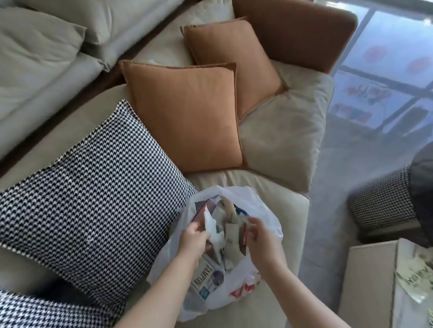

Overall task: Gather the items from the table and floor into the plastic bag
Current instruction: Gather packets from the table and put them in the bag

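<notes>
left hand (195, 239): we see it at the bag mouth, fingers curled on crumpled white paper and the near-left rim; exactly what it pinches we cannot tell.
right hand (261, 237): at the far-right side of the mouth, fingers bent around a small flat piece among the contents; grasping, not released.
plastic bag (229, 290): white, thin, sits on the sofa seat (279, 201) directly under both hands, mouth open upward.
bag contents (228, 223): between the two hands, a heap of paper scraps, cards and wrappers; a printed box shows through the bag wall below the left wrist.
houndstooth cushion (85, 195): just left of the left hand, touching the bag side.
orange cushions (186, 110): beyond the hands, well apart from the bag.
table (370, 290): right of the right hand, well apart; a clear packet (419, 276) and small printed bits lie on it.
floor (339, 147): beyond the right hand; no loose items visible on the part we see.
progress: we judge mostly done, bag looks full, hands seem to be tucking things in.
left to do: table items at right probably not yet gathered.
</notes>
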A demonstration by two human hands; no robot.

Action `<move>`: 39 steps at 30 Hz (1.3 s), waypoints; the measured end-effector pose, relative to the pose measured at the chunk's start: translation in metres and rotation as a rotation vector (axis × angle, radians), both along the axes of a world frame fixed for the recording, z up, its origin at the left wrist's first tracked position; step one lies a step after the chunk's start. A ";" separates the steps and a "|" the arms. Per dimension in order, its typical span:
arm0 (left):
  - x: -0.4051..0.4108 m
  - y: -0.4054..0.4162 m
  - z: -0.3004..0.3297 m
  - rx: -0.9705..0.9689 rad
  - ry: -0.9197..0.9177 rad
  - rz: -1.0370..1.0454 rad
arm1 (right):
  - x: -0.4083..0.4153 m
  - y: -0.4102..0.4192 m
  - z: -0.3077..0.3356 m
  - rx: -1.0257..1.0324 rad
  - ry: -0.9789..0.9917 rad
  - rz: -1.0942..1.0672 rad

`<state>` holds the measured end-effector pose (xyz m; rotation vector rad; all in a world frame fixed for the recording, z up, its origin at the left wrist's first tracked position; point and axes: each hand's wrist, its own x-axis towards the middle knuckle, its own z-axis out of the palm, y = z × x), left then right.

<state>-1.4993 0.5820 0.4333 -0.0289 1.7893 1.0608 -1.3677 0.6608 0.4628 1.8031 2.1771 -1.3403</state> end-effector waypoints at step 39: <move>-0.066 -0.036 0.016 -0.268 0.799 -0.287 | 0.032 0.088 0.002 0.066 -0.019 0.068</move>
